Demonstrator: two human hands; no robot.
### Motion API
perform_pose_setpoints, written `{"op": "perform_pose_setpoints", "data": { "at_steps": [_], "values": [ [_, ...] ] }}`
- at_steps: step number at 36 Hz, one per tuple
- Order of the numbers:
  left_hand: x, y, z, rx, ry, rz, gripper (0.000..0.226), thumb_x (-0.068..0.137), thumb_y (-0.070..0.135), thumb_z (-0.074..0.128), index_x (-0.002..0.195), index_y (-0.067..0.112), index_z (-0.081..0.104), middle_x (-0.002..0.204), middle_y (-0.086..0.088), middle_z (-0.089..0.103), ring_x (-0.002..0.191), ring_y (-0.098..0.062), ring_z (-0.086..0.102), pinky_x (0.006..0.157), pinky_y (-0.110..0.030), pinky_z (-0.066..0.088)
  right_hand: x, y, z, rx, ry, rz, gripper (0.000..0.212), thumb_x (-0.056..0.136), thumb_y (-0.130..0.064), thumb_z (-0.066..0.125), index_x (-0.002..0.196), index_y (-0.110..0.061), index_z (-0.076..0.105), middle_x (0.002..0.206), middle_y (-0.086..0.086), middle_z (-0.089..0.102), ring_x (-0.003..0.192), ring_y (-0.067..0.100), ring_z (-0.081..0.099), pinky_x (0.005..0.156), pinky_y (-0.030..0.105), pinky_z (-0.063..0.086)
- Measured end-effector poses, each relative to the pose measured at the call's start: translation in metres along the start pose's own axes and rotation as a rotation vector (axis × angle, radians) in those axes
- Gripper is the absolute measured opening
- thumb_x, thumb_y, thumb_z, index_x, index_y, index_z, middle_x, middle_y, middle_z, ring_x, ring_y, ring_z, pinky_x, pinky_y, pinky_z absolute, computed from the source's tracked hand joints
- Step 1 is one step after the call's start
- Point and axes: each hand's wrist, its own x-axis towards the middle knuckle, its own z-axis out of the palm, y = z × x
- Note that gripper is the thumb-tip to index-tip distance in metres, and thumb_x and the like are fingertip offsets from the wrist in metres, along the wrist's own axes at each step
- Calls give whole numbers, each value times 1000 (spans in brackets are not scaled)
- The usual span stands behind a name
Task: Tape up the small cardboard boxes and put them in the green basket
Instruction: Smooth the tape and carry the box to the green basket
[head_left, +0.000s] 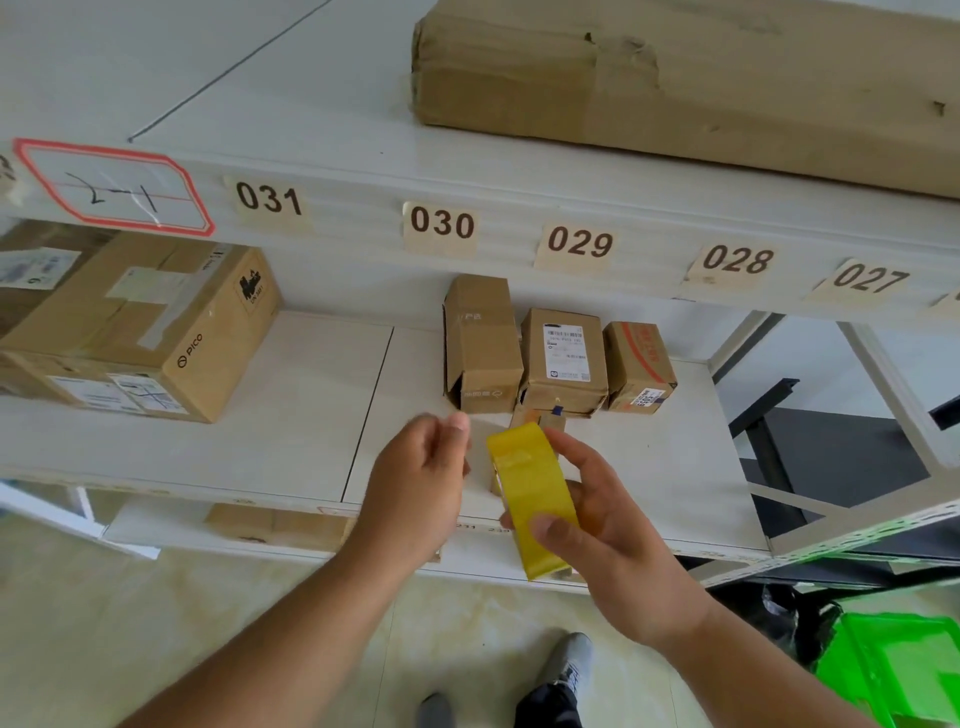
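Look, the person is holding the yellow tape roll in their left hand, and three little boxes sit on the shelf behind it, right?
Not quite. The yellow tape roll is in the right hand, not the left. The left hand holds nothing, its fingers loosely curled beside the roll. The head view shows this. The three little boxes do sit on the shelf behind it.

1 head-worn camera looks forward and down, close over the shelf.
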Motion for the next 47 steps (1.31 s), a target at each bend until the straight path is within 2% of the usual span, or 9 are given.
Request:
{"op": "perform_pose_setpoints", "data": {
  "at_steps": [4,8,11,14,19,27,37,41,47],
  "values": [
    [-23,1,15,-213,-297,-282,78,69,94,45,94,23,68,88,2,74,85,-14,70,78,-33,56,6,5,4,-194,-36,14,81,93,-26,65,154,-48,15,116,-5,70,110,22,68,93,50,56],
    [-28,-10,33,-376,-142,-376,44,77,63,73,94,23,69,87,4,75,87,-16,71,76,-30,53,15,18,12,-447,-88,38,91,98,-35,64,153,-59,-3,113,-13,70,102,13,69,91,44,57],
    [-25,-19,42,-475,-63,-470,30,86,50,70,98,23,69,88,4,76,86,-14,71,75,-30,53,21,24,22,-730,-150,78,99,101,-49,54,146,-53,-34,130,-13,64,114,8,63,89,20,50],
    [-17,-30,45,-409,43,-498,36,93,59,55,100,25,64,89,5,72,86,-12,68,74,-31,53,27,33,32,-835,-173,89,102,100,-55,50,144,-47,-41,143,-11,58,128,12,57,104,27,46],
    [27,-79,22,-12,121,-301,42,96,60,44,95,20,57,81,3,66,79,-18,65,72,-38,53,30,40,30,-871,-204,159,93,99,-58,48,153,-45,-27,153,-33,38,138,-5,38,116,23,30],
    [132,-200,-27,789,147,-119,28,94,43,57,96,15,58,89,-14,68,82,-40,64,68,-39,48,11,75,-27,-750,-35,391,82,94,-56,54,157,-47,3,128,-34,54,117,-13,52,107,18,43],
    [164,-255,-9,878,40,-153,24,89,28,68,80,6,63,81,-18,68,90,-44,62,73,-43,52,8,100,-60,-708,102,501,70,98,-44,60,156,-41,21,120,-29,60,111,-12,58,104,17,46],
    [155,-245,1,823,227,-50,26,97,17,52,80,0,63,80,-24,66,78,-46,61,70,-47,53,28,96,-65,-695,125,489,62,99,-41,59,154,-35,30,127,-24,59,114,-8,57,104,19,46],
    [105,-188,93,528,-40,300,39,94,23,67,132,13,60,137,-8,58,129,-27,51,106,-37,42,74,94,-61,-941,81,379,56,104,-44,49,157,-36,30,163,-17,28,145,10,38,118,31,33]
  ]
}}
